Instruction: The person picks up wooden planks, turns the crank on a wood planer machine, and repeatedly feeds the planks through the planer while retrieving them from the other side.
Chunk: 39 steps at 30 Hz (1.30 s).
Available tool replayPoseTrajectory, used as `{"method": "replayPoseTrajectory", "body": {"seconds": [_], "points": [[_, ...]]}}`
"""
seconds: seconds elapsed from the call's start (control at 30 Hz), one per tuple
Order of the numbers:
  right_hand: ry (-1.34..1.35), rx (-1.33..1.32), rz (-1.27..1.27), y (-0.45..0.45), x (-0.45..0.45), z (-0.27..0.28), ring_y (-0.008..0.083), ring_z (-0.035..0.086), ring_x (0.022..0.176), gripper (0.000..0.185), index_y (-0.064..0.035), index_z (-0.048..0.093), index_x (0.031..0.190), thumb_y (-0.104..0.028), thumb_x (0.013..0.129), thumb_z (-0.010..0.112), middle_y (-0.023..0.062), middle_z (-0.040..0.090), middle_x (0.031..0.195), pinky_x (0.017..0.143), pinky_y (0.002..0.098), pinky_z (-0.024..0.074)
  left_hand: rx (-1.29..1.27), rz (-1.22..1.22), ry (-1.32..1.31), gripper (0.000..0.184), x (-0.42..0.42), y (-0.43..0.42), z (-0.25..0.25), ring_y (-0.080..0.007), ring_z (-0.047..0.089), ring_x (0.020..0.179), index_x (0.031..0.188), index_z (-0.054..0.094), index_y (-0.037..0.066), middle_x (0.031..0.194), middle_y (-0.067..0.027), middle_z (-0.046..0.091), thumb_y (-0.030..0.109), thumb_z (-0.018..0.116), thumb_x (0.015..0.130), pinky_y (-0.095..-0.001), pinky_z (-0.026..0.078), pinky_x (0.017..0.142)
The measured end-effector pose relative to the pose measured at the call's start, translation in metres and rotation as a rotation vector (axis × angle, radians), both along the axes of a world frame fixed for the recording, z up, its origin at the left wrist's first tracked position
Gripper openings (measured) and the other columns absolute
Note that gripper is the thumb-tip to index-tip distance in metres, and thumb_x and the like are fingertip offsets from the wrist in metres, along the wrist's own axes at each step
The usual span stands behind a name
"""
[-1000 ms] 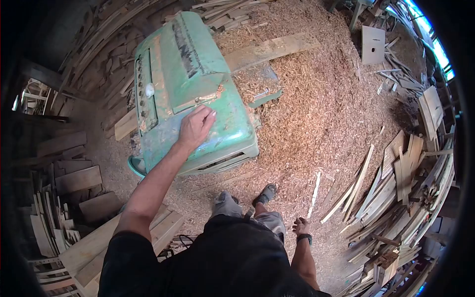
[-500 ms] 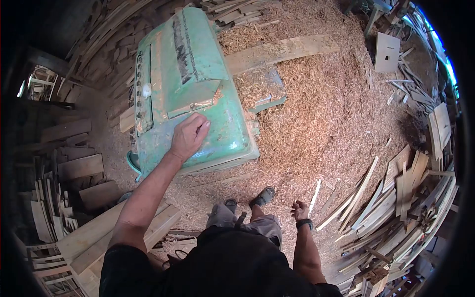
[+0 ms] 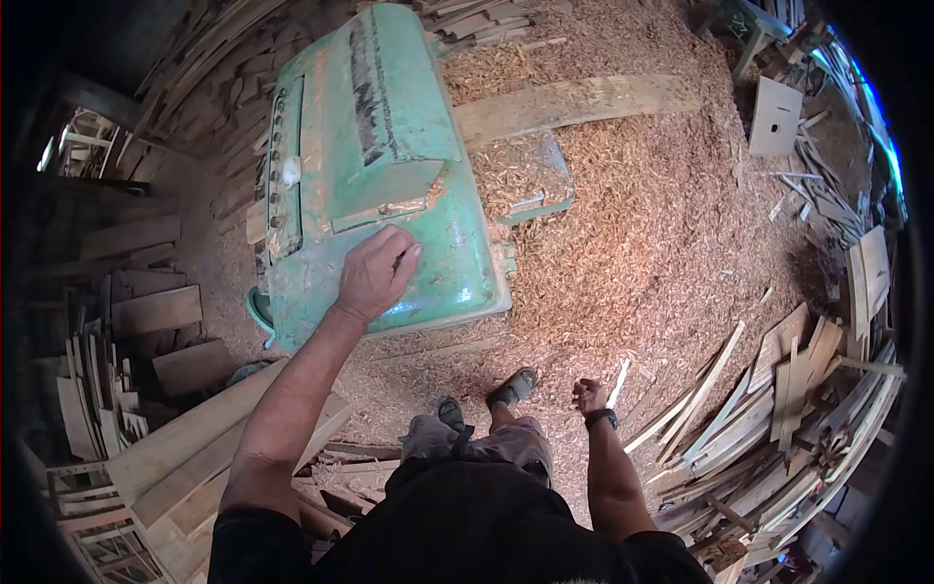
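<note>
Left hand (image 3: 377, 270), fingers folded in, on or just above the green machine (image 3: 401, 180), dead ahead amid shavings (image 3: 637, 224); right hand (image 3: 589, 396) well apart, grip too small to tell. Machine looks heavy, rigid, dust-slick; curved corner rim (image 3: 256, 309) seems likeliest hold.

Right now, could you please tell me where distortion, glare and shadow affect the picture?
Head view: strong wide-angle distortion, apparently bowing the wooden strips at right; head view: glare on the green machine, near its rounded near-right corner; head view: shadow over the stacked boards at left, with corners black.
</note>
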State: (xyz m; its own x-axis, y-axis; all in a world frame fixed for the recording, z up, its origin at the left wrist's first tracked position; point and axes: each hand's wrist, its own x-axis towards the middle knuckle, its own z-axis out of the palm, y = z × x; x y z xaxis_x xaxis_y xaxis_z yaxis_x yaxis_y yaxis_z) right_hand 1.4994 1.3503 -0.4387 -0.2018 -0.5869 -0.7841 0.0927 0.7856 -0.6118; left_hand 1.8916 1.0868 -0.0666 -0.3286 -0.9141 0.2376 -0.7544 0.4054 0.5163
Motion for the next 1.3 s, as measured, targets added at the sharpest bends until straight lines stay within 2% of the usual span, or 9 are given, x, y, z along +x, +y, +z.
{"method": "replayPoseTrajectory", "body": {"seconds": [0.1,0.43,0.5,0.57,0.63,0.83,0.97,1.23,1.3], "points": [[0.157,-0.137,0.159,-0.026,-0.004,0.003,0.0211,0.064,0.061,0.045,0.0085,0.056,0.117,-0.026,0.089,0.060,0.0152,0.067,0.081,0.052,0.0312,0.0512,-0.018,-0.013,-0.009,0.011,0.001,0.000,-0.001,-0.0311,0.058,0.070,0.082,0.056,0.003,0.079,-0.0107,0.055,0.012,0.060,0.086,-0.0392,0.047,0.063],[-0.100,-0.156,0.010,-0.108,-0.007,0.002,0.0192,0.060,0.058,0.048,0.0045,0.050,0.122,-0.027,0.088,0.062,0.0128,0.066,0.086,0.045,0.0297,0.0462,-0.025,-0.017,-0.038,0.013,0.003,-0.003,-0.003,-0.0312,0.058,0.070,0.081,0.054,0.003,0.079,-0.0101,0.054,0.013,0.061,0.086,-0.0408,0.047,0.062],[-0.146,-0.029,-0.118,-0.128,-0.004,0.011,0.0186,0.059,0.056,0.046,0.0014,0.049,0.122,-0.027,0.088,0.063,0.0118,0.065,0.085,0.044,0.0288,0.0442,-0.026,-0.020,-0.039,0.013,0.003,-0.003,-0.003,-0.0312,0.058,0.070,0.081,0.054,0.003,0.079,-0.0100,0.054,0.013,0.061,0.086,-0.0409,0.047,0.061],[-0.133,-0.063,-0.136,-0.146,-0.001,0.025,0.0191,0.059,0.059,0.041,-0.0004,0.051,0.119,-0.027,0.089,0.061,0.0111,0.065,0.086,0.046,0.0287,0.0450,-0.032,-0.024,-0.040,0.013,0.002,-0.004,-0.003,-0.0310,0.058,0.070,0.081,0.054,0.003,0.079,-0.0097,0.054,0.012,0.061,0.086,-0.0404,0.047,0.061],[-0.079,-0.152,-0.211,-0.168,0.001,0.034,0.0194,0.063,0.074,0.036,-0.0063,0.056,0.119,-0.029,0.091,0.059,0.0108,0.067,0.095,0.057,0.0318,0.0496,-0.031,-0.026,-0.039,0.013,0.003,-0.004,-0.005,-0.0308,0.057,0.070,0.081,0.054,0.003,0.079,-0.0096,0.054,0.012,0.061,0.086,-0.0402,0.047,0.061],[0.025,-0.388,-0.433,-0.272,0.002,0.092,0.0226,0.063,0.082,0.044,-0.0016,0.053,0.120,-0.035,0.091,0.059,0.0135,0.065,0.105,0.063,0.0315,0.0509,-0.035,-0.030,-0.023,0.012,0.001,-0.004,-0.002,-0.0303,0.057,0.070,0.081,0.053,0.004,0.078,-0.0092,0.054,0.011,0.061,0.085,-0.0399,0.047,0.061],[0.053,-0.589,-0.525,-0.350,0.014,0.141,0.0195,0.062,0.087,0.048,-0.0020,0.054,0.119,-0.038,0.090,0.062,0.0091,0.063,0.106,0.067,0.0312,0.0506,-0.019,-0.020,-0.027,0.011,0.001,-0.005,-0.004,-0.0306,0.057,0.070,0.081,0.054,0.004,0.078,-0.0092,0.054,0.010,0.062,0.085,-0.0400,0.047,0.061],[-0.168,-0.650,-0.432,-0.485,0.048,0.170,0.0173,0.061,0.094,0.063,-0.0031,0.049,0.128,-0.044,0.084,0.068,0.0049,0.061,0.106,0.073,0.0294,0.0470,-0.058,-0.045,-0.019,0.010,0.001,-0.009,-0.006,-0.0282,0.057,0.067,0.079,0.054,0.002,0.079,-0.0093,0.056,0.006,0.062,0.083,-0.0374,0.046,0.060],[-0.235,-0.666,-0.353,-0.505,0.054,0.174,0.0231,0.057,0.107,0.086,0.0037,0.032,0.140,-0.047,0.081,0.071,0.0149,0.056,0.123,0.082,0.0395,0.0473,-0.080,-0.053,-0.015,0.009,0.001,-0.011,-0.006,-0.0263,0.056,0.063,0.078,0.054,0.001,0.078,-0.0094,0.057,0.003,0.062,0.083,-0.0354,0.045,0.057]]}}
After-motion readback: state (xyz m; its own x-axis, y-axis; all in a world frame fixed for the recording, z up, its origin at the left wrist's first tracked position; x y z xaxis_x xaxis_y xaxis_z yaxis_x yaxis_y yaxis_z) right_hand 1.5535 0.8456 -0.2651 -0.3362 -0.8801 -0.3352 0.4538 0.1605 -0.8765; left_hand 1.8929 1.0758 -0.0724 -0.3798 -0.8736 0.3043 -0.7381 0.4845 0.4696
